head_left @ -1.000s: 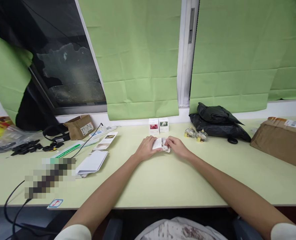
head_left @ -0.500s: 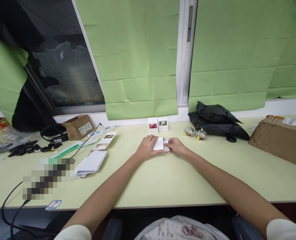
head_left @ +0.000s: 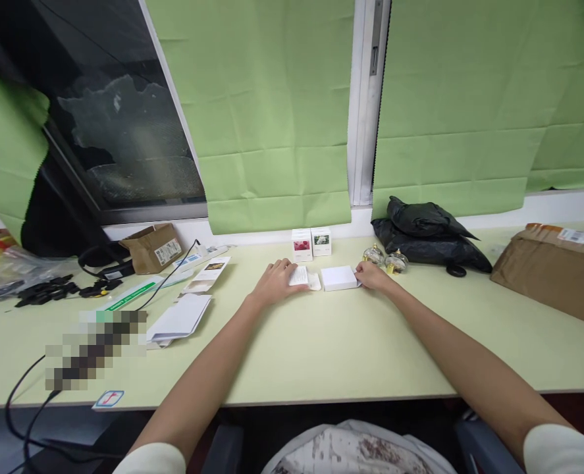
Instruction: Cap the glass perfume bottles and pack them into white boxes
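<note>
1. Head view: left hand (head_left: 274,282) resting palm down on the pale green surface (head_left: 321,349), fingers laid flat over a folded printed leaflet (head_left: 305,277); pressing it down, not clenched around it.
2. Right hand (head_left: 372,276) placed at the right edge of a flat white box (head_left: 340,278), fingertips touching that edge; whether a grip is closed on it cannot be told.
3. Flat white box lying on the surface between both hands, just beside the leaflet and to its right.
4. Two small white cartons (head_left: 311,243) standing upright side by side behind the hands, close to the wall.
5. Two small glass bottles with gold caps (head_left: 384,260) just behind the right hand, in front of a black plastic bag (head_left: 427,237).
6. Brown parcel (head_left: 551,273) at far right; small opened brown carton (head_left: 151,249), white papers (head_left: 180,319), black cables (head_left: 49,293) at left.
7. Green blinds (head_left: 272,118) covering the window behind.
</note>
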Available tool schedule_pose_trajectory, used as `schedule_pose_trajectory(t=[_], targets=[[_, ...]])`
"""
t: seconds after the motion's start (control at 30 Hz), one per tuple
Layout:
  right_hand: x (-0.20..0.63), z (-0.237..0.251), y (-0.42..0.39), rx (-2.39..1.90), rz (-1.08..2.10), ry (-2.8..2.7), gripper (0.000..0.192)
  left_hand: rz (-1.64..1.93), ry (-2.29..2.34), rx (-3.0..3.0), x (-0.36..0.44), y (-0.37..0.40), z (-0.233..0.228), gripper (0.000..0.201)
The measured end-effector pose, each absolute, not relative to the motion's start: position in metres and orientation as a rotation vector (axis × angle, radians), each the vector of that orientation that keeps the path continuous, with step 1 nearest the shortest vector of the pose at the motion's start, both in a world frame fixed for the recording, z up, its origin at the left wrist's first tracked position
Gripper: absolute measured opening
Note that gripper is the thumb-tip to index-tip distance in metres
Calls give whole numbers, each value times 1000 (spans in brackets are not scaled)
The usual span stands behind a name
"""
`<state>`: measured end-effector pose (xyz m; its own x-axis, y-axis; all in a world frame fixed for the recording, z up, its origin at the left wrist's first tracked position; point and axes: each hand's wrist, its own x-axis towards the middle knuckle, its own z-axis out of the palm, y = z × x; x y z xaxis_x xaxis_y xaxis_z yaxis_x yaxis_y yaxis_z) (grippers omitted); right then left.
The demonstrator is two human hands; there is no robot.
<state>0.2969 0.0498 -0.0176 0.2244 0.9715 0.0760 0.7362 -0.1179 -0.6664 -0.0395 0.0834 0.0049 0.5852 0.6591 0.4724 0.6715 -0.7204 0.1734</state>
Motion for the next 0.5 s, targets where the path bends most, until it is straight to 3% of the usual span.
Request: schedule_pose_trajectory(t=[0.13,0.3,0.37,0.5], targets=[[299,-18,50,-1928,341,-1574,3,-1108,-1392,-2687,-42,85,9,66],[287,-8,39,-1835,86,-1573,16,-2080,-2030,-2727,-27,84,11,90],[275,-3,31,-1668,14,-1626,19,-2412,-2079,-2881,-19,79,13,96],[240,0,13,-1269,269,-1786,26,-2714,-1942,-3077,-6,64,20,86]])
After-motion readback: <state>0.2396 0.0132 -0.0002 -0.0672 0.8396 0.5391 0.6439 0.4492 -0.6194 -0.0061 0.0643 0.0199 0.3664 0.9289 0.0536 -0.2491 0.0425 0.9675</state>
